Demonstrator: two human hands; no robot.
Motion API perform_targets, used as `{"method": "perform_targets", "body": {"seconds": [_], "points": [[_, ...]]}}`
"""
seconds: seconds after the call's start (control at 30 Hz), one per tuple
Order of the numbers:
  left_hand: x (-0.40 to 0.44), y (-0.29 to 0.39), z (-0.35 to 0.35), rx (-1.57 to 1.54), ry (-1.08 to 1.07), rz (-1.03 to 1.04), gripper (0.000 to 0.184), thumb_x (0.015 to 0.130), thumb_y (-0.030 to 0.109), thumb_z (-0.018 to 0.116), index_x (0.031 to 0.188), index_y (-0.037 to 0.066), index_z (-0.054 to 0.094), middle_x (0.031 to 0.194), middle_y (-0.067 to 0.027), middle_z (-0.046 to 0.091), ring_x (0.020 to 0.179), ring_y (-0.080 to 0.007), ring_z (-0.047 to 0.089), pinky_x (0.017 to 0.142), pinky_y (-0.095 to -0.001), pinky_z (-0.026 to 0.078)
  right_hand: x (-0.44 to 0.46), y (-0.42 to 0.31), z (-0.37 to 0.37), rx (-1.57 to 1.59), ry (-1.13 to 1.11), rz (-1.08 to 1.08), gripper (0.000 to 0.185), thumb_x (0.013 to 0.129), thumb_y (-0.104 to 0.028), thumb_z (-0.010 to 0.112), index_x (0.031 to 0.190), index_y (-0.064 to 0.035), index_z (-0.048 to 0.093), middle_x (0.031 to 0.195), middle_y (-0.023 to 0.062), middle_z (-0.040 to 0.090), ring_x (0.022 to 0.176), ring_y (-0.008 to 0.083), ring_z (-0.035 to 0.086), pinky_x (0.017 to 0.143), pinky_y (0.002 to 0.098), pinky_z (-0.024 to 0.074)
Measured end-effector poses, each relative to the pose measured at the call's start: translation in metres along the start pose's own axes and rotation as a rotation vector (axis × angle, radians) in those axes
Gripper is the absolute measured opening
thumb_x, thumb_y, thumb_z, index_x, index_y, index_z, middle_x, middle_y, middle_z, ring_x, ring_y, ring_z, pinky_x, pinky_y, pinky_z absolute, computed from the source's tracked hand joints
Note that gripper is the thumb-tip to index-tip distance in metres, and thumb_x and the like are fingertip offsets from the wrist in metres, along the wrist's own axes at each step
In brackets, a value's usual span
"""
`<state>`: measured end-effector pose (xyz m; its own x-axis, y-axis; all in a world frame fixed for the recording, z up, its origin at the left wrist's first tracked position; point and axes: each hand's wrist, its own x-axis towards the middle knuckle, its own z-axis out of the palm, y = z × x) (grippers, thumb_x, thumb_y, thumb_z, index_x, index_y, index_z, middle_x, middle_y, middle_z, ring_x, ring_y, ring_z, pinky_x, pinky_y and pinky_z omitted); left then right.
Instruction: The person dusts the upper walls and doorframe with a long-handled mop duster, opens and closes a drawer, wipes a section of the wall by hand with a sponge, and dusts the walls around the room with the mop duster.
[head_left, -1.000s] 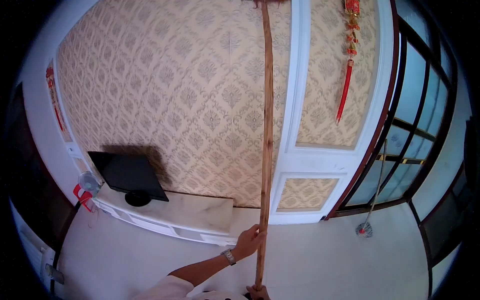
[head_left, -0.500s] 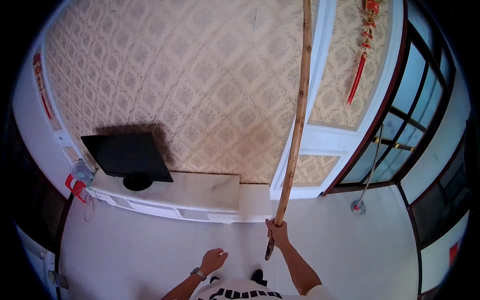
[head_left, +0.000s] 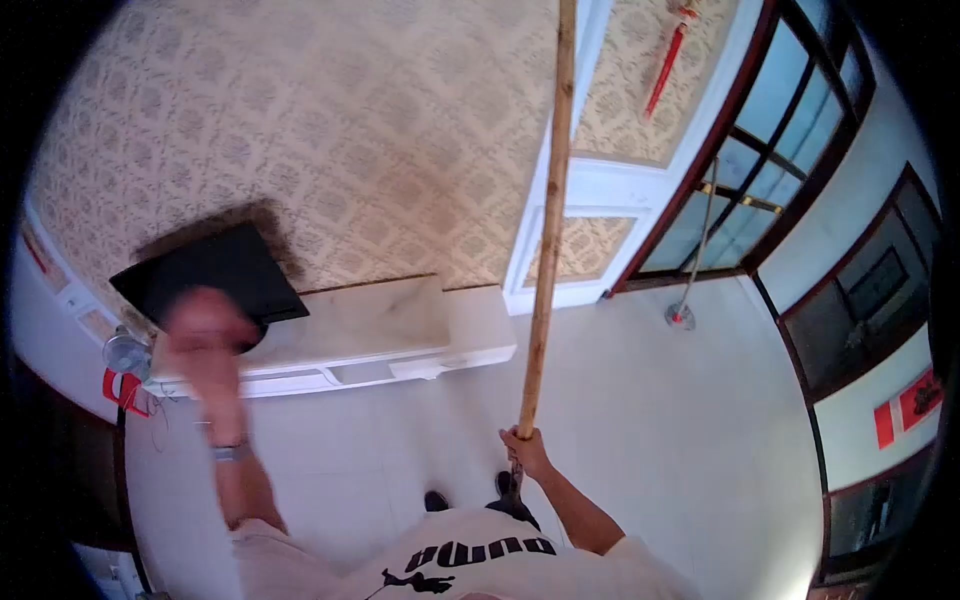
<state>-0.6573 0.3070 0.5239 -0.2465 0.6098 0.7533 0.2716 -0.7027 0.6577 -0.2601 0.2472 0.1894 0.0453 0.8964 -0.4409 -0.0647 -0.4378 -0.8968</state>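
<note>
A long wooden pole (head_left: 551,235) rises nearly upright from my right hand (head_left: 527,452), whose fingers wrap round it close to its lower end. The pole's top runs out of the upper edge of the view. My left hand (head_left: 208,325) is raised forward on the left, in front of the black television (head_left: 225,270). Motion smears its fingers, and nothing can be made out in it. A watch (head_left: 230,453) sits on that wrist.
A long white TV cabinet (head_left: 385,330) stands against the patterned wall. At the glass door (head_left: 740,190) leans a mop (head_left: 681,317). On the left are a red stool (head_left: 122,389) and a fan (head_left: 125,352). A red tassel (head_left: 666,72) hangs on the wall.
My left hand has swung up and out to the left, from low in front of my body. The view has shifted, and my right hand still grips the pole.
</note>
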Motion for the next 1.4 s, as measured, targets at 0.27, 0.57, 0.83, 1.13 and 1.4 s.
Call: {"method": "perform_targets", "body": {"seconds": [0.27, 0.57, 0.83, 1.13, 1.4], "points": [[0.057, 0.222, 0.012, -0.263, -0.283, 0.83, 0.016, 0.084, 0.024, 0.059, 0.083, 0.009, 0.053, 0.067, 0.0013, 0.045, 0.057, -0.0126, 0.046, 0.052, -0.0273, 0.041, 0.003, -0.007, -0.018, -0.081, -0.03, -0.009, 0.029, 0.081, -0.023, 0.068, 0.065, -0.0076, 0.05, 0.05, -0.0018, 0.046, 0.041, 0.0073, 0.042, 0.039, 0.0241, 0.0358], [0.007, 0.21, 0.107, -0.073, -0.307, 0.793, 0.016, 0.085, 0.025, 0.058, 0.081, 0.01, 0.053, 0.065, 0.0014, 0.044, 0.055, -0.0133, 0.045, 0.051, -0.0274, 0.04, 0.018, 0.006, -0.064, -0.118, -0.094, -0.045, 0.03, 0.082, -0.024, 0.067, 0.064, -0.0073, 0.051, 0.05, -0.0016, 0.046, 0.041, 0.0082, 0.043, 0.038, 0.0252, 0.0347], [-0.011, 0.212, 0.138, -0.013, -0.281, 0.773, 0.017, 0.085, 0.027, 0.057, 0.079, 0.011, 0.053, 0.064, 0.0016, 0.042, 0.054, -0.0139, 0.044, 0.05, -0.0275, 0.04, 0.027, 0.046, -0.093, -0.185, -0.061, -0.052, 0.032, 0.08, -0.028, 0.07, 0.064, -0.0065, 0.052, 0.052, -0.0011, 0.048, 0.045, 0.0087, 0.044, 0.042, 0.0254, 0.037], [-0.017, 0.223, 0.137, -0.033, -0.208, 0.803, 0.019, 0.086, 0.029, 0.056, 0.077, 0.013, 0.053, 0.062, 0.0018, 0.04, 0.052, -0.0146, 0.042, 0.049, -0.0276, 0.039, 0.034, 0.038, -0.071, -0.074, -0.098, -0.021, 0.032, 0.081, -0.026, 0.069, 0.062, -0.0077, 0.05, 0.05, -0.0021, 0.045, 0.041, 0.0078, 0.041, 0.039, 0.0249, 0.0348], [-0.046, 0.191, 0.083, -0.109, 0.261, 0.734, 0.021, 0.087, 0.03, 0.054, 0.075, 0.014, 0.053, 0.061, 0.0019, 0.038, 0.05, -0.0152, 0.041, 0.048, -0.0277, 0.039, 0.048, 0.01, -0.014, -0.002, -0.212, -0.056, 0.029, 0.082, -0.025, 0.067, 0.064, -0.0086, 0.051, 0.05, -0.0015, 0.046, 0.042, 0.0081, 0.042, 0.039, 0.0239, 0.0348]]}}
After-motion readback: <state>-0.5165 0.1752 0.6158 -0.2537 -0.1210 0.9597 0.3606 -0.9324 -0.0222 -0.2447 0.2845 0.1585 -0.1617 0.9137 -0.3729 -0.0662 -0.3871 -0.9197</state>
